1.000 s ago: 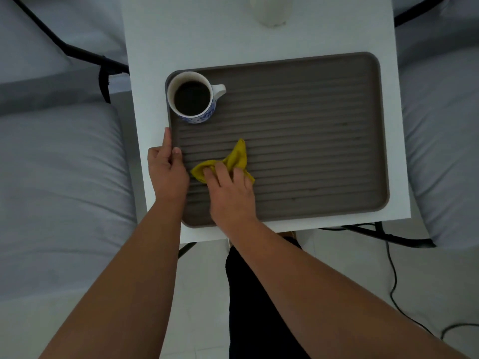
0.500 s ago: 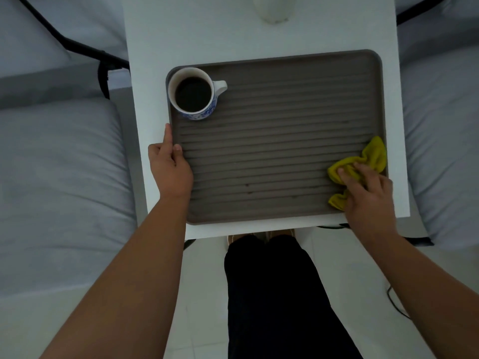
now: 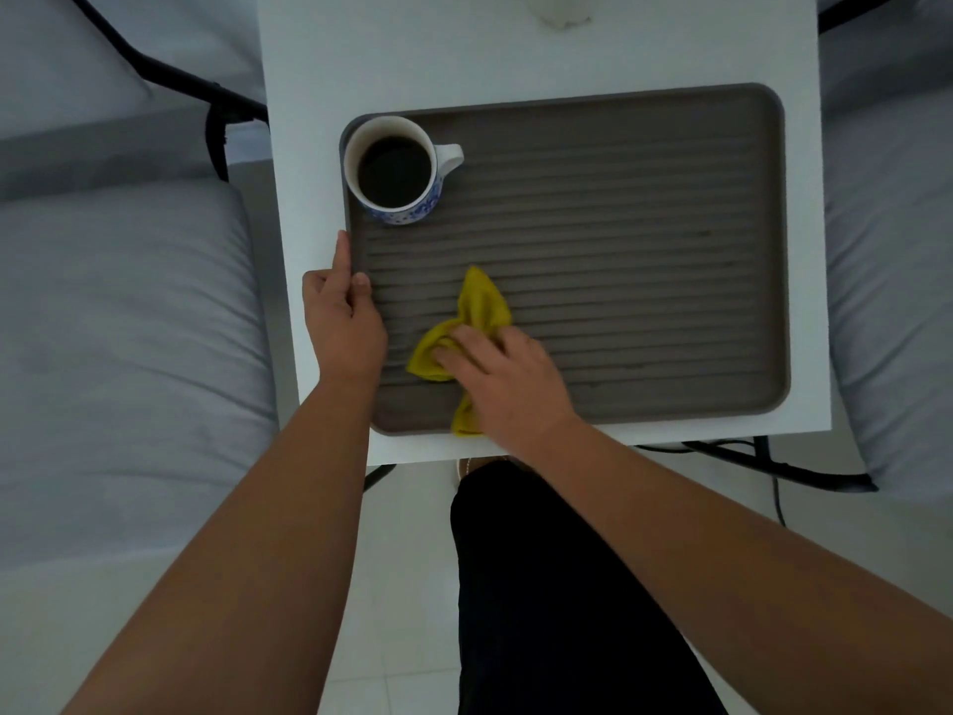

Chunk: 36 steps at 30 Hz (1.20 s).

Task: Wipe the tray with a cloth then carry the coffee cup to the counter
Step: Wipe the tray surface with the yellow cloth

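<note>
A grey-brown ribbed tray (image 3: 644, 240) lies on a small white table (image 3: 412, 59). A white cup with blue pattern, full of dark coffee (image 3: 397, 170), stands upright in the tray's far left corner, handle pointing right. My right hand (image 3: 508, 384) presses a crumpled yellow cloth (image 3: 477, 314) onto the tray's near left part, fingers closed over it. My left hand (image 3: 343, 322) grips the tray's left rim, thumb inside the edge, just in front of the cup.
Grey cushioned seats (image 3: 118, 353) flank the table on both sides, with black metal frames. A white object (image 3: 562, 7) stands at the table's far edge, cut off by the frame. My dark-trousered leg (image 3: 557, 585) is below the table's near edge.
My right hand has swept the yellow cloth from the tray's near right edge back to its near left part. The left hand and the cup have stayed put.
</note>
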Tool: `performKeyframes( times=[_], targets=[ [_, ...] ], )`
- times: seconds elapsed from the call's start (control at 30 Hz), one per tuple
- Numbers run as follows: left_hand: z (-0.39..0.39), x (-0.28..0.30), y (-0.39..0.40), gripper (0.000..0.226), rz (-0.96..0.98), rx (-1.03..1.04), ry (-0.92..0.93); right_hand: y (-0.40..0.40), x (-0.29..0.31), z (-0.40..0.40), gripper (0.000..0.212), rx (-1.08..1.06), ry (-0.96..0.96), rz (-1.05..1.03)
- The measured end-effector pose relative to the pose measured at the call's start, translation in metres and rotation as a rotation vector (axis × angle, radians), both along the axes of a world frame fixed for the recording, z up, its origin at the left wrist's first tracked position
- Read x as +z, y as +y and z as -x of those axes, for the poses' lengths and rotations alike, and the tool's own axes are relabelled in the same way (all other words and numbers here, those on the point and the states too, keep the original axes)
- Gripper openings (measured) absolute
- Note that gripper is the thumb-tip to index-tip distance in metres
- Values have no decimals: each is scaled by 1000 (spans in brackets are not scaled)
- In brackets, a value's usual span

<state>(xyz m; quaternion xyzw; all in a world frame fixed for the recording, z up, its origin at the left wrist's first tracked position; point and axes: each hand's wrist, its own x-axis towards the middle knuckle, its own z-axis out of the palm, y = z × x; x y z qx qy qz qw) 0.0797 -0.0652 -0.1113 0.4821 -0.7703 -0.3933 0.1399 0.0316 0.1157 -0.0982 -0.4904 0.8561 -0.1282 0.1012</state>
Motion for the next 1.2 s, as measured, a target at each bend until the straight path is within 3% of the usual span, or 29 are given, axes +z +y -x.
performKeyframes(
  times=[0.17, 0.33, 0.57, 0.73, 0.87, 1.07, 1.2],
  targets=[
    [0, 0, 1, 45, 3, 1, 2, 105, 2, 60, 48, -189, 35, -65],
    [1, 0, 3, 45, 1, 14, 7, 158, 13, 73, 39, -633, 41, -47],
    [1, 0, 2, 45, 18, 3, 1, 45, 2, -2, 47, -313, -41, 91],
    [-1, 0, 0, 45, 28, -13, -1, -16, 10, -37, 41, -174, -57, -27],
    [-1, 0, 1, 45, 26, -19, 10, 36, 4, 0, 37, -149, -8, -6],
    [0, 0, 2, 45, 16, -8, 5, 169, 10, 73, 32, -445, 107, -82],
    [0, -2, 1, 45, 13, -7, 0, 183, 10, 77, 29, -539, 89, -86]
  ],
)
